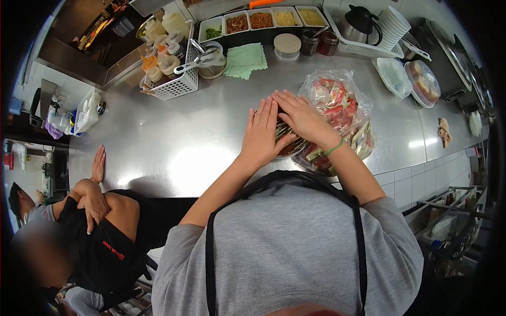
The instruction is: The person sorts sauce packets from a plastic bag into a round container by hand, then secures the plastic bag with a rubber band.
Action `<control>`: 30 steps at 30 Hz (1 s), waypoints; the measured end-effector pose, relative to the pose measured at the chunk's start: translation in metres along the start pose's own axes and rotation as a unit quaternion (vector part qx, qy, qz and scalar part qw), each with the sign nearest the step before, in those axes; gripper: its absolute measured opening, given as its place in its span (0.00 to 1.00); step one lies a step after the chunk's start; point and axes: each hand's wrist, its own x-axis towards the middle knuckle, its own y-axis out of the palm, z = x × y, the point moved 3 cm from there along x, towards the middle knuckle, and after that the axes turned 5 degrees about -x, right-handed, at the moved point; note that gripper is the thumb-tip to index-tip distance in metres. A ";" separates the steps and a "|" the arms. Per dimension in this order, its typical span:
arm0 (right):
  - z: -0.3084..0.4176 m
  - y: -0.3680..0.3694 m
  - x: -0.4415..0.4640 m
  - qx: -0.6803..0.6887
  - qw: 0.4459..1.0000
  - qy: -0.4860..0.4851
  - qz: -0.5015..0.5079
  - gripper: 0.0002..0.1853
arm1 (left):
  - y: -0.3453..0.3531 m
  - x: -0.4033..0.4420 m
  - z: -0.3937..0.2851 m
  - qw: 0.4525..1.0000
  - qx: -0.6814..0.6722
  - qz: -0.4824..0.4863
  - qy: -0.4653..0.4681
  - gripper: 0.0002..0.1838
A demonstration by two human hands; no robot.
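Note:
My left hand [260, 136] lies flat, fingers stretched and together, on a round container [289, 154] tightly filled with thin packets [287, 138] standing on edge. From the right, my right hand [305, 120] covers the same packets, also flat with straight fingers, its fingertips meeting those of the left. Most of the container is hidden beneath both hands. Beside my right hand sits a clear plastic bag [337, 97] of red, white and yellowish packets. More such packets [365, 139] in clear plastic lie under my right forearm.
A green cloth [246, 59], a lidded tub [287, 45] and a white basket of squeeze bottles [182, 84] stand at the back. Behind them is a row of topping trays [262, 21]. At left, a person in black [113, 231] rests a hand on the counter edge.

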 end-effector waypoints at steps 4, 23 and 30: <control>0.006 -0.026 0.003 0.017 0.997 -0.016 -0.068 0.28 | -0.021 0.005 0.011 0.993 -0.106 -0.040 -0.025 0.47; -0.180 -0.023 -0.024 -0.055 0.961 0.264 0.064 0.36 | -0.005 -0.007 0.009 1.000 -0.013 -0.014 0.007 0.42; -0.155 -0.025 -0.005 -0.079 0.977 0.166 0.109 0.41 | -0.006 -0.009 0.009 1.000 -0.016 -0.016 0.014 0.42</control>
